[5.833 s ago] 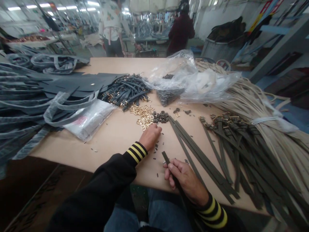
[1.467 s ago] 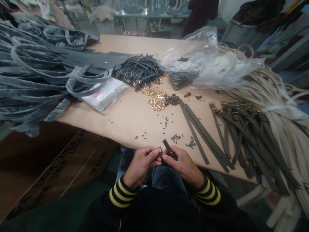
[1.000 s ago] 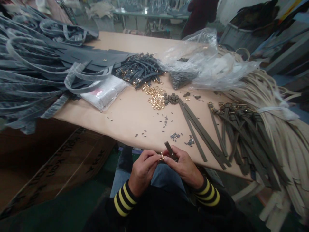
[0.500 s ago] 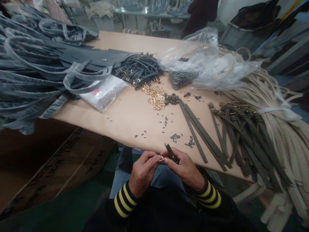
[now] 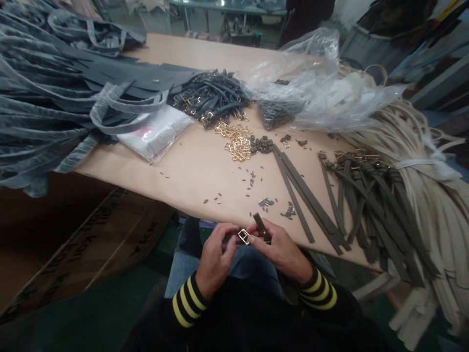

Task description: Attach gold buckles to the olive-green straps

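Observation:
Over my lap, just off the table's near edge, my left hand (image 5: 216, 254) pinches a small gold buckle (image 5: 244, 236). My right hand (image 5: 280, 249) is closed on the end of an olive-green strap (image 5: 261, 226), whose tip pokes up beside the buckle. The two hands touch at the fingertips. A heap of loose gold buckles (image 5: 238, 142) lies mid-table, with small dark loops (image 5: 261, 144) beside it. Several flat olive straps (image 5: 300, 190) lie to my right, and small dark pins (image 5: 266, 202) are scattered near the edge.
The tan table (image 5: 190, 166) carries grey straps (image 5: 44, 107) at left, dark buckled straps (image 5: 212, 100), a clear plastic bag (image 5: 315, 93), finished olive straps (image 5: 370, 195) and beige straps (image 5: 421, 161) at right. A cardboard box (image 5: 91, 244) sits below left. A person (image 5: 309, 14) stands beyond the table.
My left hand left the buckle heap and came to my lap with one buckle. Since half a second ago the buckle has turned flat toward me beside the strap tip.

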Demonstrator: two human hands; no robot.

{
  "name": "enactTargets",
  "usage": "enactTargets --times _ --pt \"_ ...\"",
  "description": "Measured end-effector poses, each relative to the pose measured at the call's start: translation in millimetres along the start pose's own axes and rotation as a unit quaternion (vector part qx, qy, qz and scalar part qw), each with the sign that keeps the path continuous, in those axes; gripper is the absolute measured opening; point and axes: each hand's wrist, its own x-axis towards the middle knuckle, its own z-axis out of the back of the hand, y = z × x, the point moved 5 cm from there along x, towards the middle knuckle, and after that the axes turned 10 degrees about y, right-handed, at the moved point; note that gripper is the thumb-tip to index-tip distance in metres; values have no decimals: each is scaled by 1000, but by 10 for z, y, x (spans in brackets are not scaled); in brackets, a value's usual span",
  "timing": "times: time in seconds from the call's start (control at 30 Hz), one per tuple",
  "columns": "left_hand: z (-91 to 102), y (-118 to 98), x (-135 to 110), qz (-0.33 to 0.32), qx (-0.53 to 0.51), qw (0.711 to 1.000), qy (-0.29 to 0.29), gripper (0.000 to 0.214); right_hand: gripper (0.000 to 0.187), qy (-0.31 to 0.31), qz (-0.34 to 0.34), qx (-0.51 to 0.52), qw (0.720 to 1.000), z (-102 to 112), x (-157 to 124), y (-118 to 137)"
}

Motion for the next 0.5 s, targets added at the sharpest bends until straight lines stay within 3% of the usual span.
enactTargets --times 0.07,0.13,0.33,0.5 --pt "-23 84 -4 119 -137 983 33 18 13 20 -1 -18 1000 -13 -13 17" --pt "-59 109 -22 186 -230 953 71 20 13 36 1 -29 999 -29 -30 29" --pt "-87 133 -78 240 -337 905 97 22 14 52 -4 -32 998 -50 -45 16" --pt "-81 159 -110 255 -363 891 97 23 21 44 -7 -1 999 -66 -62 -24"
